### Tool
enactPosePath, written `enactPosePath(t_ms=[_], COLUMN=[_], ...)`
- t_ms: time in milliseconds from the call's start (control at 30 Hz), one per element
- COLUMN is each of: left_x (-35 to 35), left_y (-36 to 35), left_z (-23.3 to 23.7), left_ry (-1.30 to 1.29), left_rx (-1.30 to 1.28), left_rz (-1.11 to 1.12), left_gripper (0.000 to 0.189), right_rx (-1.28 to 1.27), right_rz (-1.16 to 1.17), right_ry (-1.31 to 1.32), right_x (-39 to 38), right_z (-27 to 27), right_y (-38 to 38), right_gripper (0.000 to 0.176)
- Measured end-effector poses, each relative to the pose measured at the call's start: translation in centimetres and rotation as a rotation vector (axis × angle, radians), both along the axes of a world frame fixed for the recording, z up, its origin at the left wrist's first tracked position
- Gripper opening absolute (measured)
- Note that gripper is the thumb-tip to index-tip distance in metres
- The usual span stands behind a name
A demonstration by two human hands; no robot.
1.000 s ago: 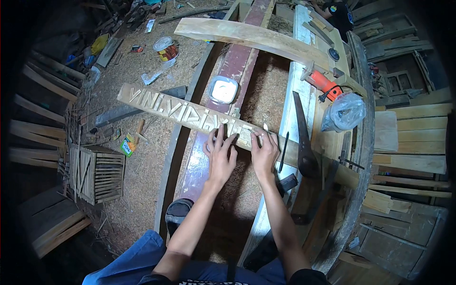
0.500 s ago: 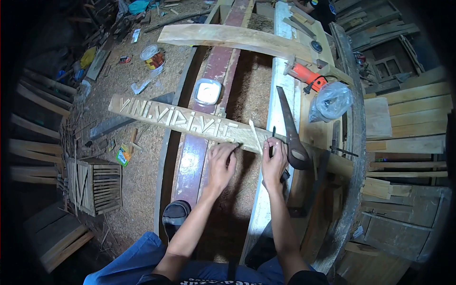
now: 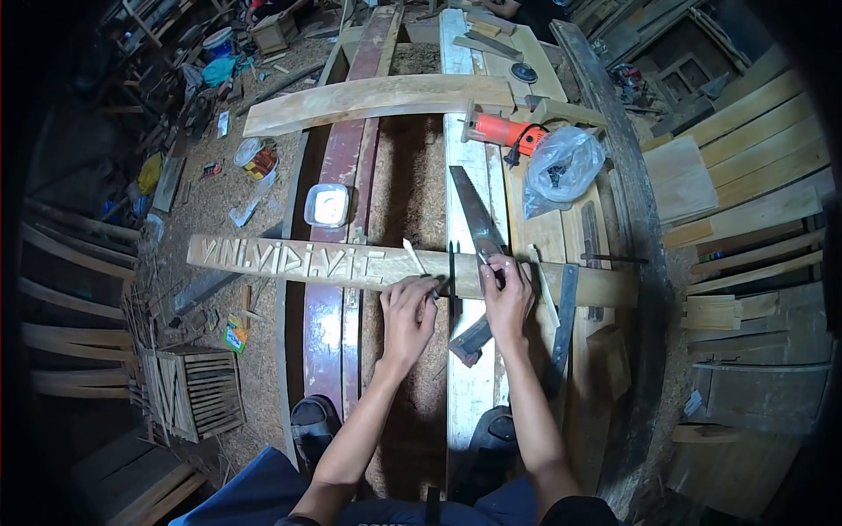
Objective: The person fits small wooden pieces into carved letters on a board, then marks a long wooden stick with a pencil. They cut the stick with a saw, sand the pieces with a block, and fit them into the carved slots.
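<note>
Our lettered plank [image 3: 289, 261] lies across the beams [image 3: 329, 324], raised letters done up to VIC and its right stretch bare, with our left hand [image 3: 408, 311] curled on its near edge, grip unclear, and our right hand [image 3: 507, 294] pinching a pale sliver [image 3: 481, 259] beside the handsaw [image 3: 474, 219].

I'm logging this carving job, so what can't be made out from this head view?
- Head view: what the fingertips of the left hand touch on the lettered plank is too small to name.
- Head view: the near end of the handsaw, covered by the right hand.
- Head view: the contents of the plastic bag, blurred through the film.
</note>
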State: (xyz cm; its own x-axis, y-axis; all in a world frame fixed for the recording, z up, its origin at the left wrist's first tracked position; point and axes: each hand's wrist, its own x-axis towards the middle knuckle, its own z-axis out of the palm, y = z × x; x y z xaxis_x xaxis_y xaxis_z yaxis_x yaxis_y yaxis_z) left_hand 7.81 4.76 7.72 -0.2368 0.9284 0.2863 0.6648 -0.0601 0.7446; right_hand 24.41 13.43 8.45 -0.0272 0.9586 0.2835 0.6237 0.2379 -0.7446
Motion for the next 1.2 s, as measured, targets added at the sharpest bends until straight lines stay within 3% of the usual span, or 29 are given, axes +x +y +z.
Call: enactPosePath(t_ms=[333,433,1200], left_x=[-0.6,-1.1,-3.3], left_y=[3.8,4.7,6.8], left_z=[-1.5,-2.3,-2.5], left_ry=[0.06,0.043,0.016], left_rx=[-0.08,-0.077,-0.086], left_rz=[0.082,0.088,0.058], left_gripper=[0.026,0.026,0.027], right_rx=[0.125,0.134,0.169], right_rz=[0.121,0.179,0.302], right_ry=[-0.284,-0.481,-0.785], right_x=[-4.0,-4.9,-6.3], right_z=[-1.7,-1.6,-3.8], right_y=[5.9,7.2,9.0], right_gripper=[0.007,0.007,0.009])
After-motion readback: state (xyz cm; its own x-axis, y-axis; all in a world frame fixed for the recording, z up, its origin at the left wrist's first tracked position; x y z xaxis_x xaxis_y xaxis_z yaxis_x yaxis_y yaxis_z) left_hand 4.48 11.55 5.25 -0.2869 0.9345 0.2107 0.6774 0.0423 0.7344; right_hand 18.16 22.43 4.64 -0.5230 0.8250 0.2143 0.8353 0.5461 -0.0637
